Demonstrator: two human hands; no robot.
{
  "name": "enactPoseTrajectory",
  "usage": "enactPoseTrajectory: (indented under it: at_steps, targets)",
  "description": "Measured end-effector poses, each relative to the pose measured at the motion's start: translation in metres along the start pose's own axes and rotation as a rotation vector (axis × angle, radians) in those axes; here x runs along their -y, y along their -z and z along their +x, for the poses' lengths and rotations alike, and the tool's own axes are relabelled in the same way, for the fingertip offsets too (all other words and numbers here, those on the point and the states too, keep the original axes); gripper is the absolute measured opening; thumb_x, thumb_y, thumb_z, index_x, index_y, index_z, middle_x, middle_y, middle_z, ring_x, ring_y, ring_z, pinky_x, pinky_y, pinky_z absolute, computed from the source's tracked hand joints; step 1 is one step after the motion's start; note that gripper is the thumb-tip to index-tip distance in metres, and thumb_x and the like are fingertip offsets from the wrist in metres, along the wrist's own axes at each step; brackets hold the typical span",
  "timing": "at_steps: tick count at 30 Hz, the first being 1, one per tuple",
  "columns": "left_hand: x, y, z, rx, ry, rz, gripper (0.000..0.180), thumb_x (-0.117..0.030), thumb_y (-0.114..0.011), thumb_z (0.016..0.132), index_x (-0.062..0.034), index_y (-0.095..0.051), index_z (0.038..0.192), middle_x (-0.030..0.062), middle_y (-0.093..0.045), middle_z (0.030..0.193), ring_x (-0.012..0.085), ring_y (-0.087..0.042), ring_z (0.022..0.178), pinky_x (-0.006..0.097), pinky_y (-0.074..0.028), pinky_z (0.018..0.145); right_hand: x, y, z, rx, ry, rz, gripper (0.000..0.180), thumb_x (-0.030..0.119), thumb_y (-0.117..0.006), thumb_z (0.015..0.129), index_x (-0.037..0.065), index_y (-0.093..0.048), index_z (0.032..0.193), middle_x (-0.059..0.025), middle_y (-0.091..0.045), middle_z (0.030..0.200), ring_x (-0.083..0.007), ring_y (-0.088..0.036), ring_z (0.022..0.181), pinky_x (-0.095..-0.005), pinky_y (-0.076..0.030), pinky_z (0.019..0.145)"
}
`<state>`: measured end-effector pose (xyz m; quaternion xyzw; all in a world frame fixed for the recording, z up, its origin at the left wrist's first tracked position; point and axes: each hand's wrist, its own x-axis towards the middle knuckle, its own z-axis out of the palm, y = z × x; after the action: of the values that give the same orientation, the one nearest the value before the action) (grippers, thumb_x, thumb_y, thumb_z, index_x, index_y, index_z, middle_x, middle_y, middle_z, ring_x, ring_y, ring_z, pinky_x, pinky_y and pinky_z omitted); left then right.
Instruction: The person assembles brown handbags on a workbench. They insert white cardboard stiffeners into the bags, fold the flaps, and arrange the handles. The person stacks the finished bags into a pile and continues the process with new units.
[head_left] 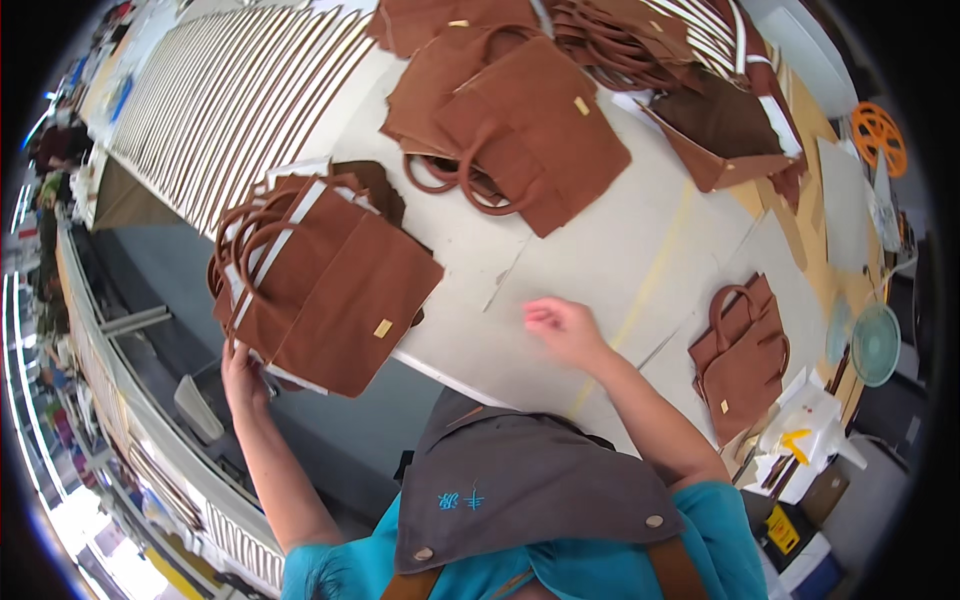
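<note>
At the table's left edge lies a stack of brown bag panels [345,290] with looped handles, white strips showing between them and a small gold plate on the top one. My left hand [243,378] grips the near left edge of this stack; part of its fingers goes behind the panels. Over the middle of the table, my right hand [562,330] is held with curled fingers and nothing visible in them. It touches none of the panels.
A second pile of brown panels [540,130] lies farther back, beside an open brown bag [720,130]. Smaller brown panels [740,360] rest at right. Long brown-edged strips [230,100] cover the far left. An orange reel [879,137] and a green round fan [875,344] stand at the right edge.
</note>
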<state>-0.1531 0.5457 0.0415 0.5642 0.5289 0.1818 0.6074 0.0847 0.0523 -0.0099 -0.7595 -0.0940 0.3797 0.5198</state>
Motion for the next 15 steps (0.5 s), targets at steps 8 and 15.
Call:
enactPoseTrajectory:
  at_steps: [8,15]
  targets:
    - [-0.142,-0.255,-0.105,0.113,-0.576,0.136,0.034,-0.009,-0.063,0.092,0.0043,-0.058,0.122,0.0103,-0.064,0.115,0.0177,-0.057,0.111,0.028,-0.044,0.097,-0.060,0.071,-0.017,-0.508,-0.154,0.280,0.015,0.007,-0.068,0.088,0.001,-0.067,0.102,-0.0046,-0.068,0.087,-0.0094,-0.063,0.071,-0.0230,-0.051,0.065]
    - [-0.020,-0.397,-0.063,0.517,-0.274,0.379,0.041,-0.039,-0.074,0.086,-0.0044,-0.057,0.103,0.0013,-0.059,0.088,0.0088,-0.056,0.079,0.025,-0.047,0.069,-0.041,0.076,-0.005,-0.501,-0.291,0.295,0.014,0.013,-0.070,0.088,0.004,-0.067,0.097,-0.0020,-0.067,0.077,-0.0101,-0.063,0.061,-0.0222,-0.045,0.049]
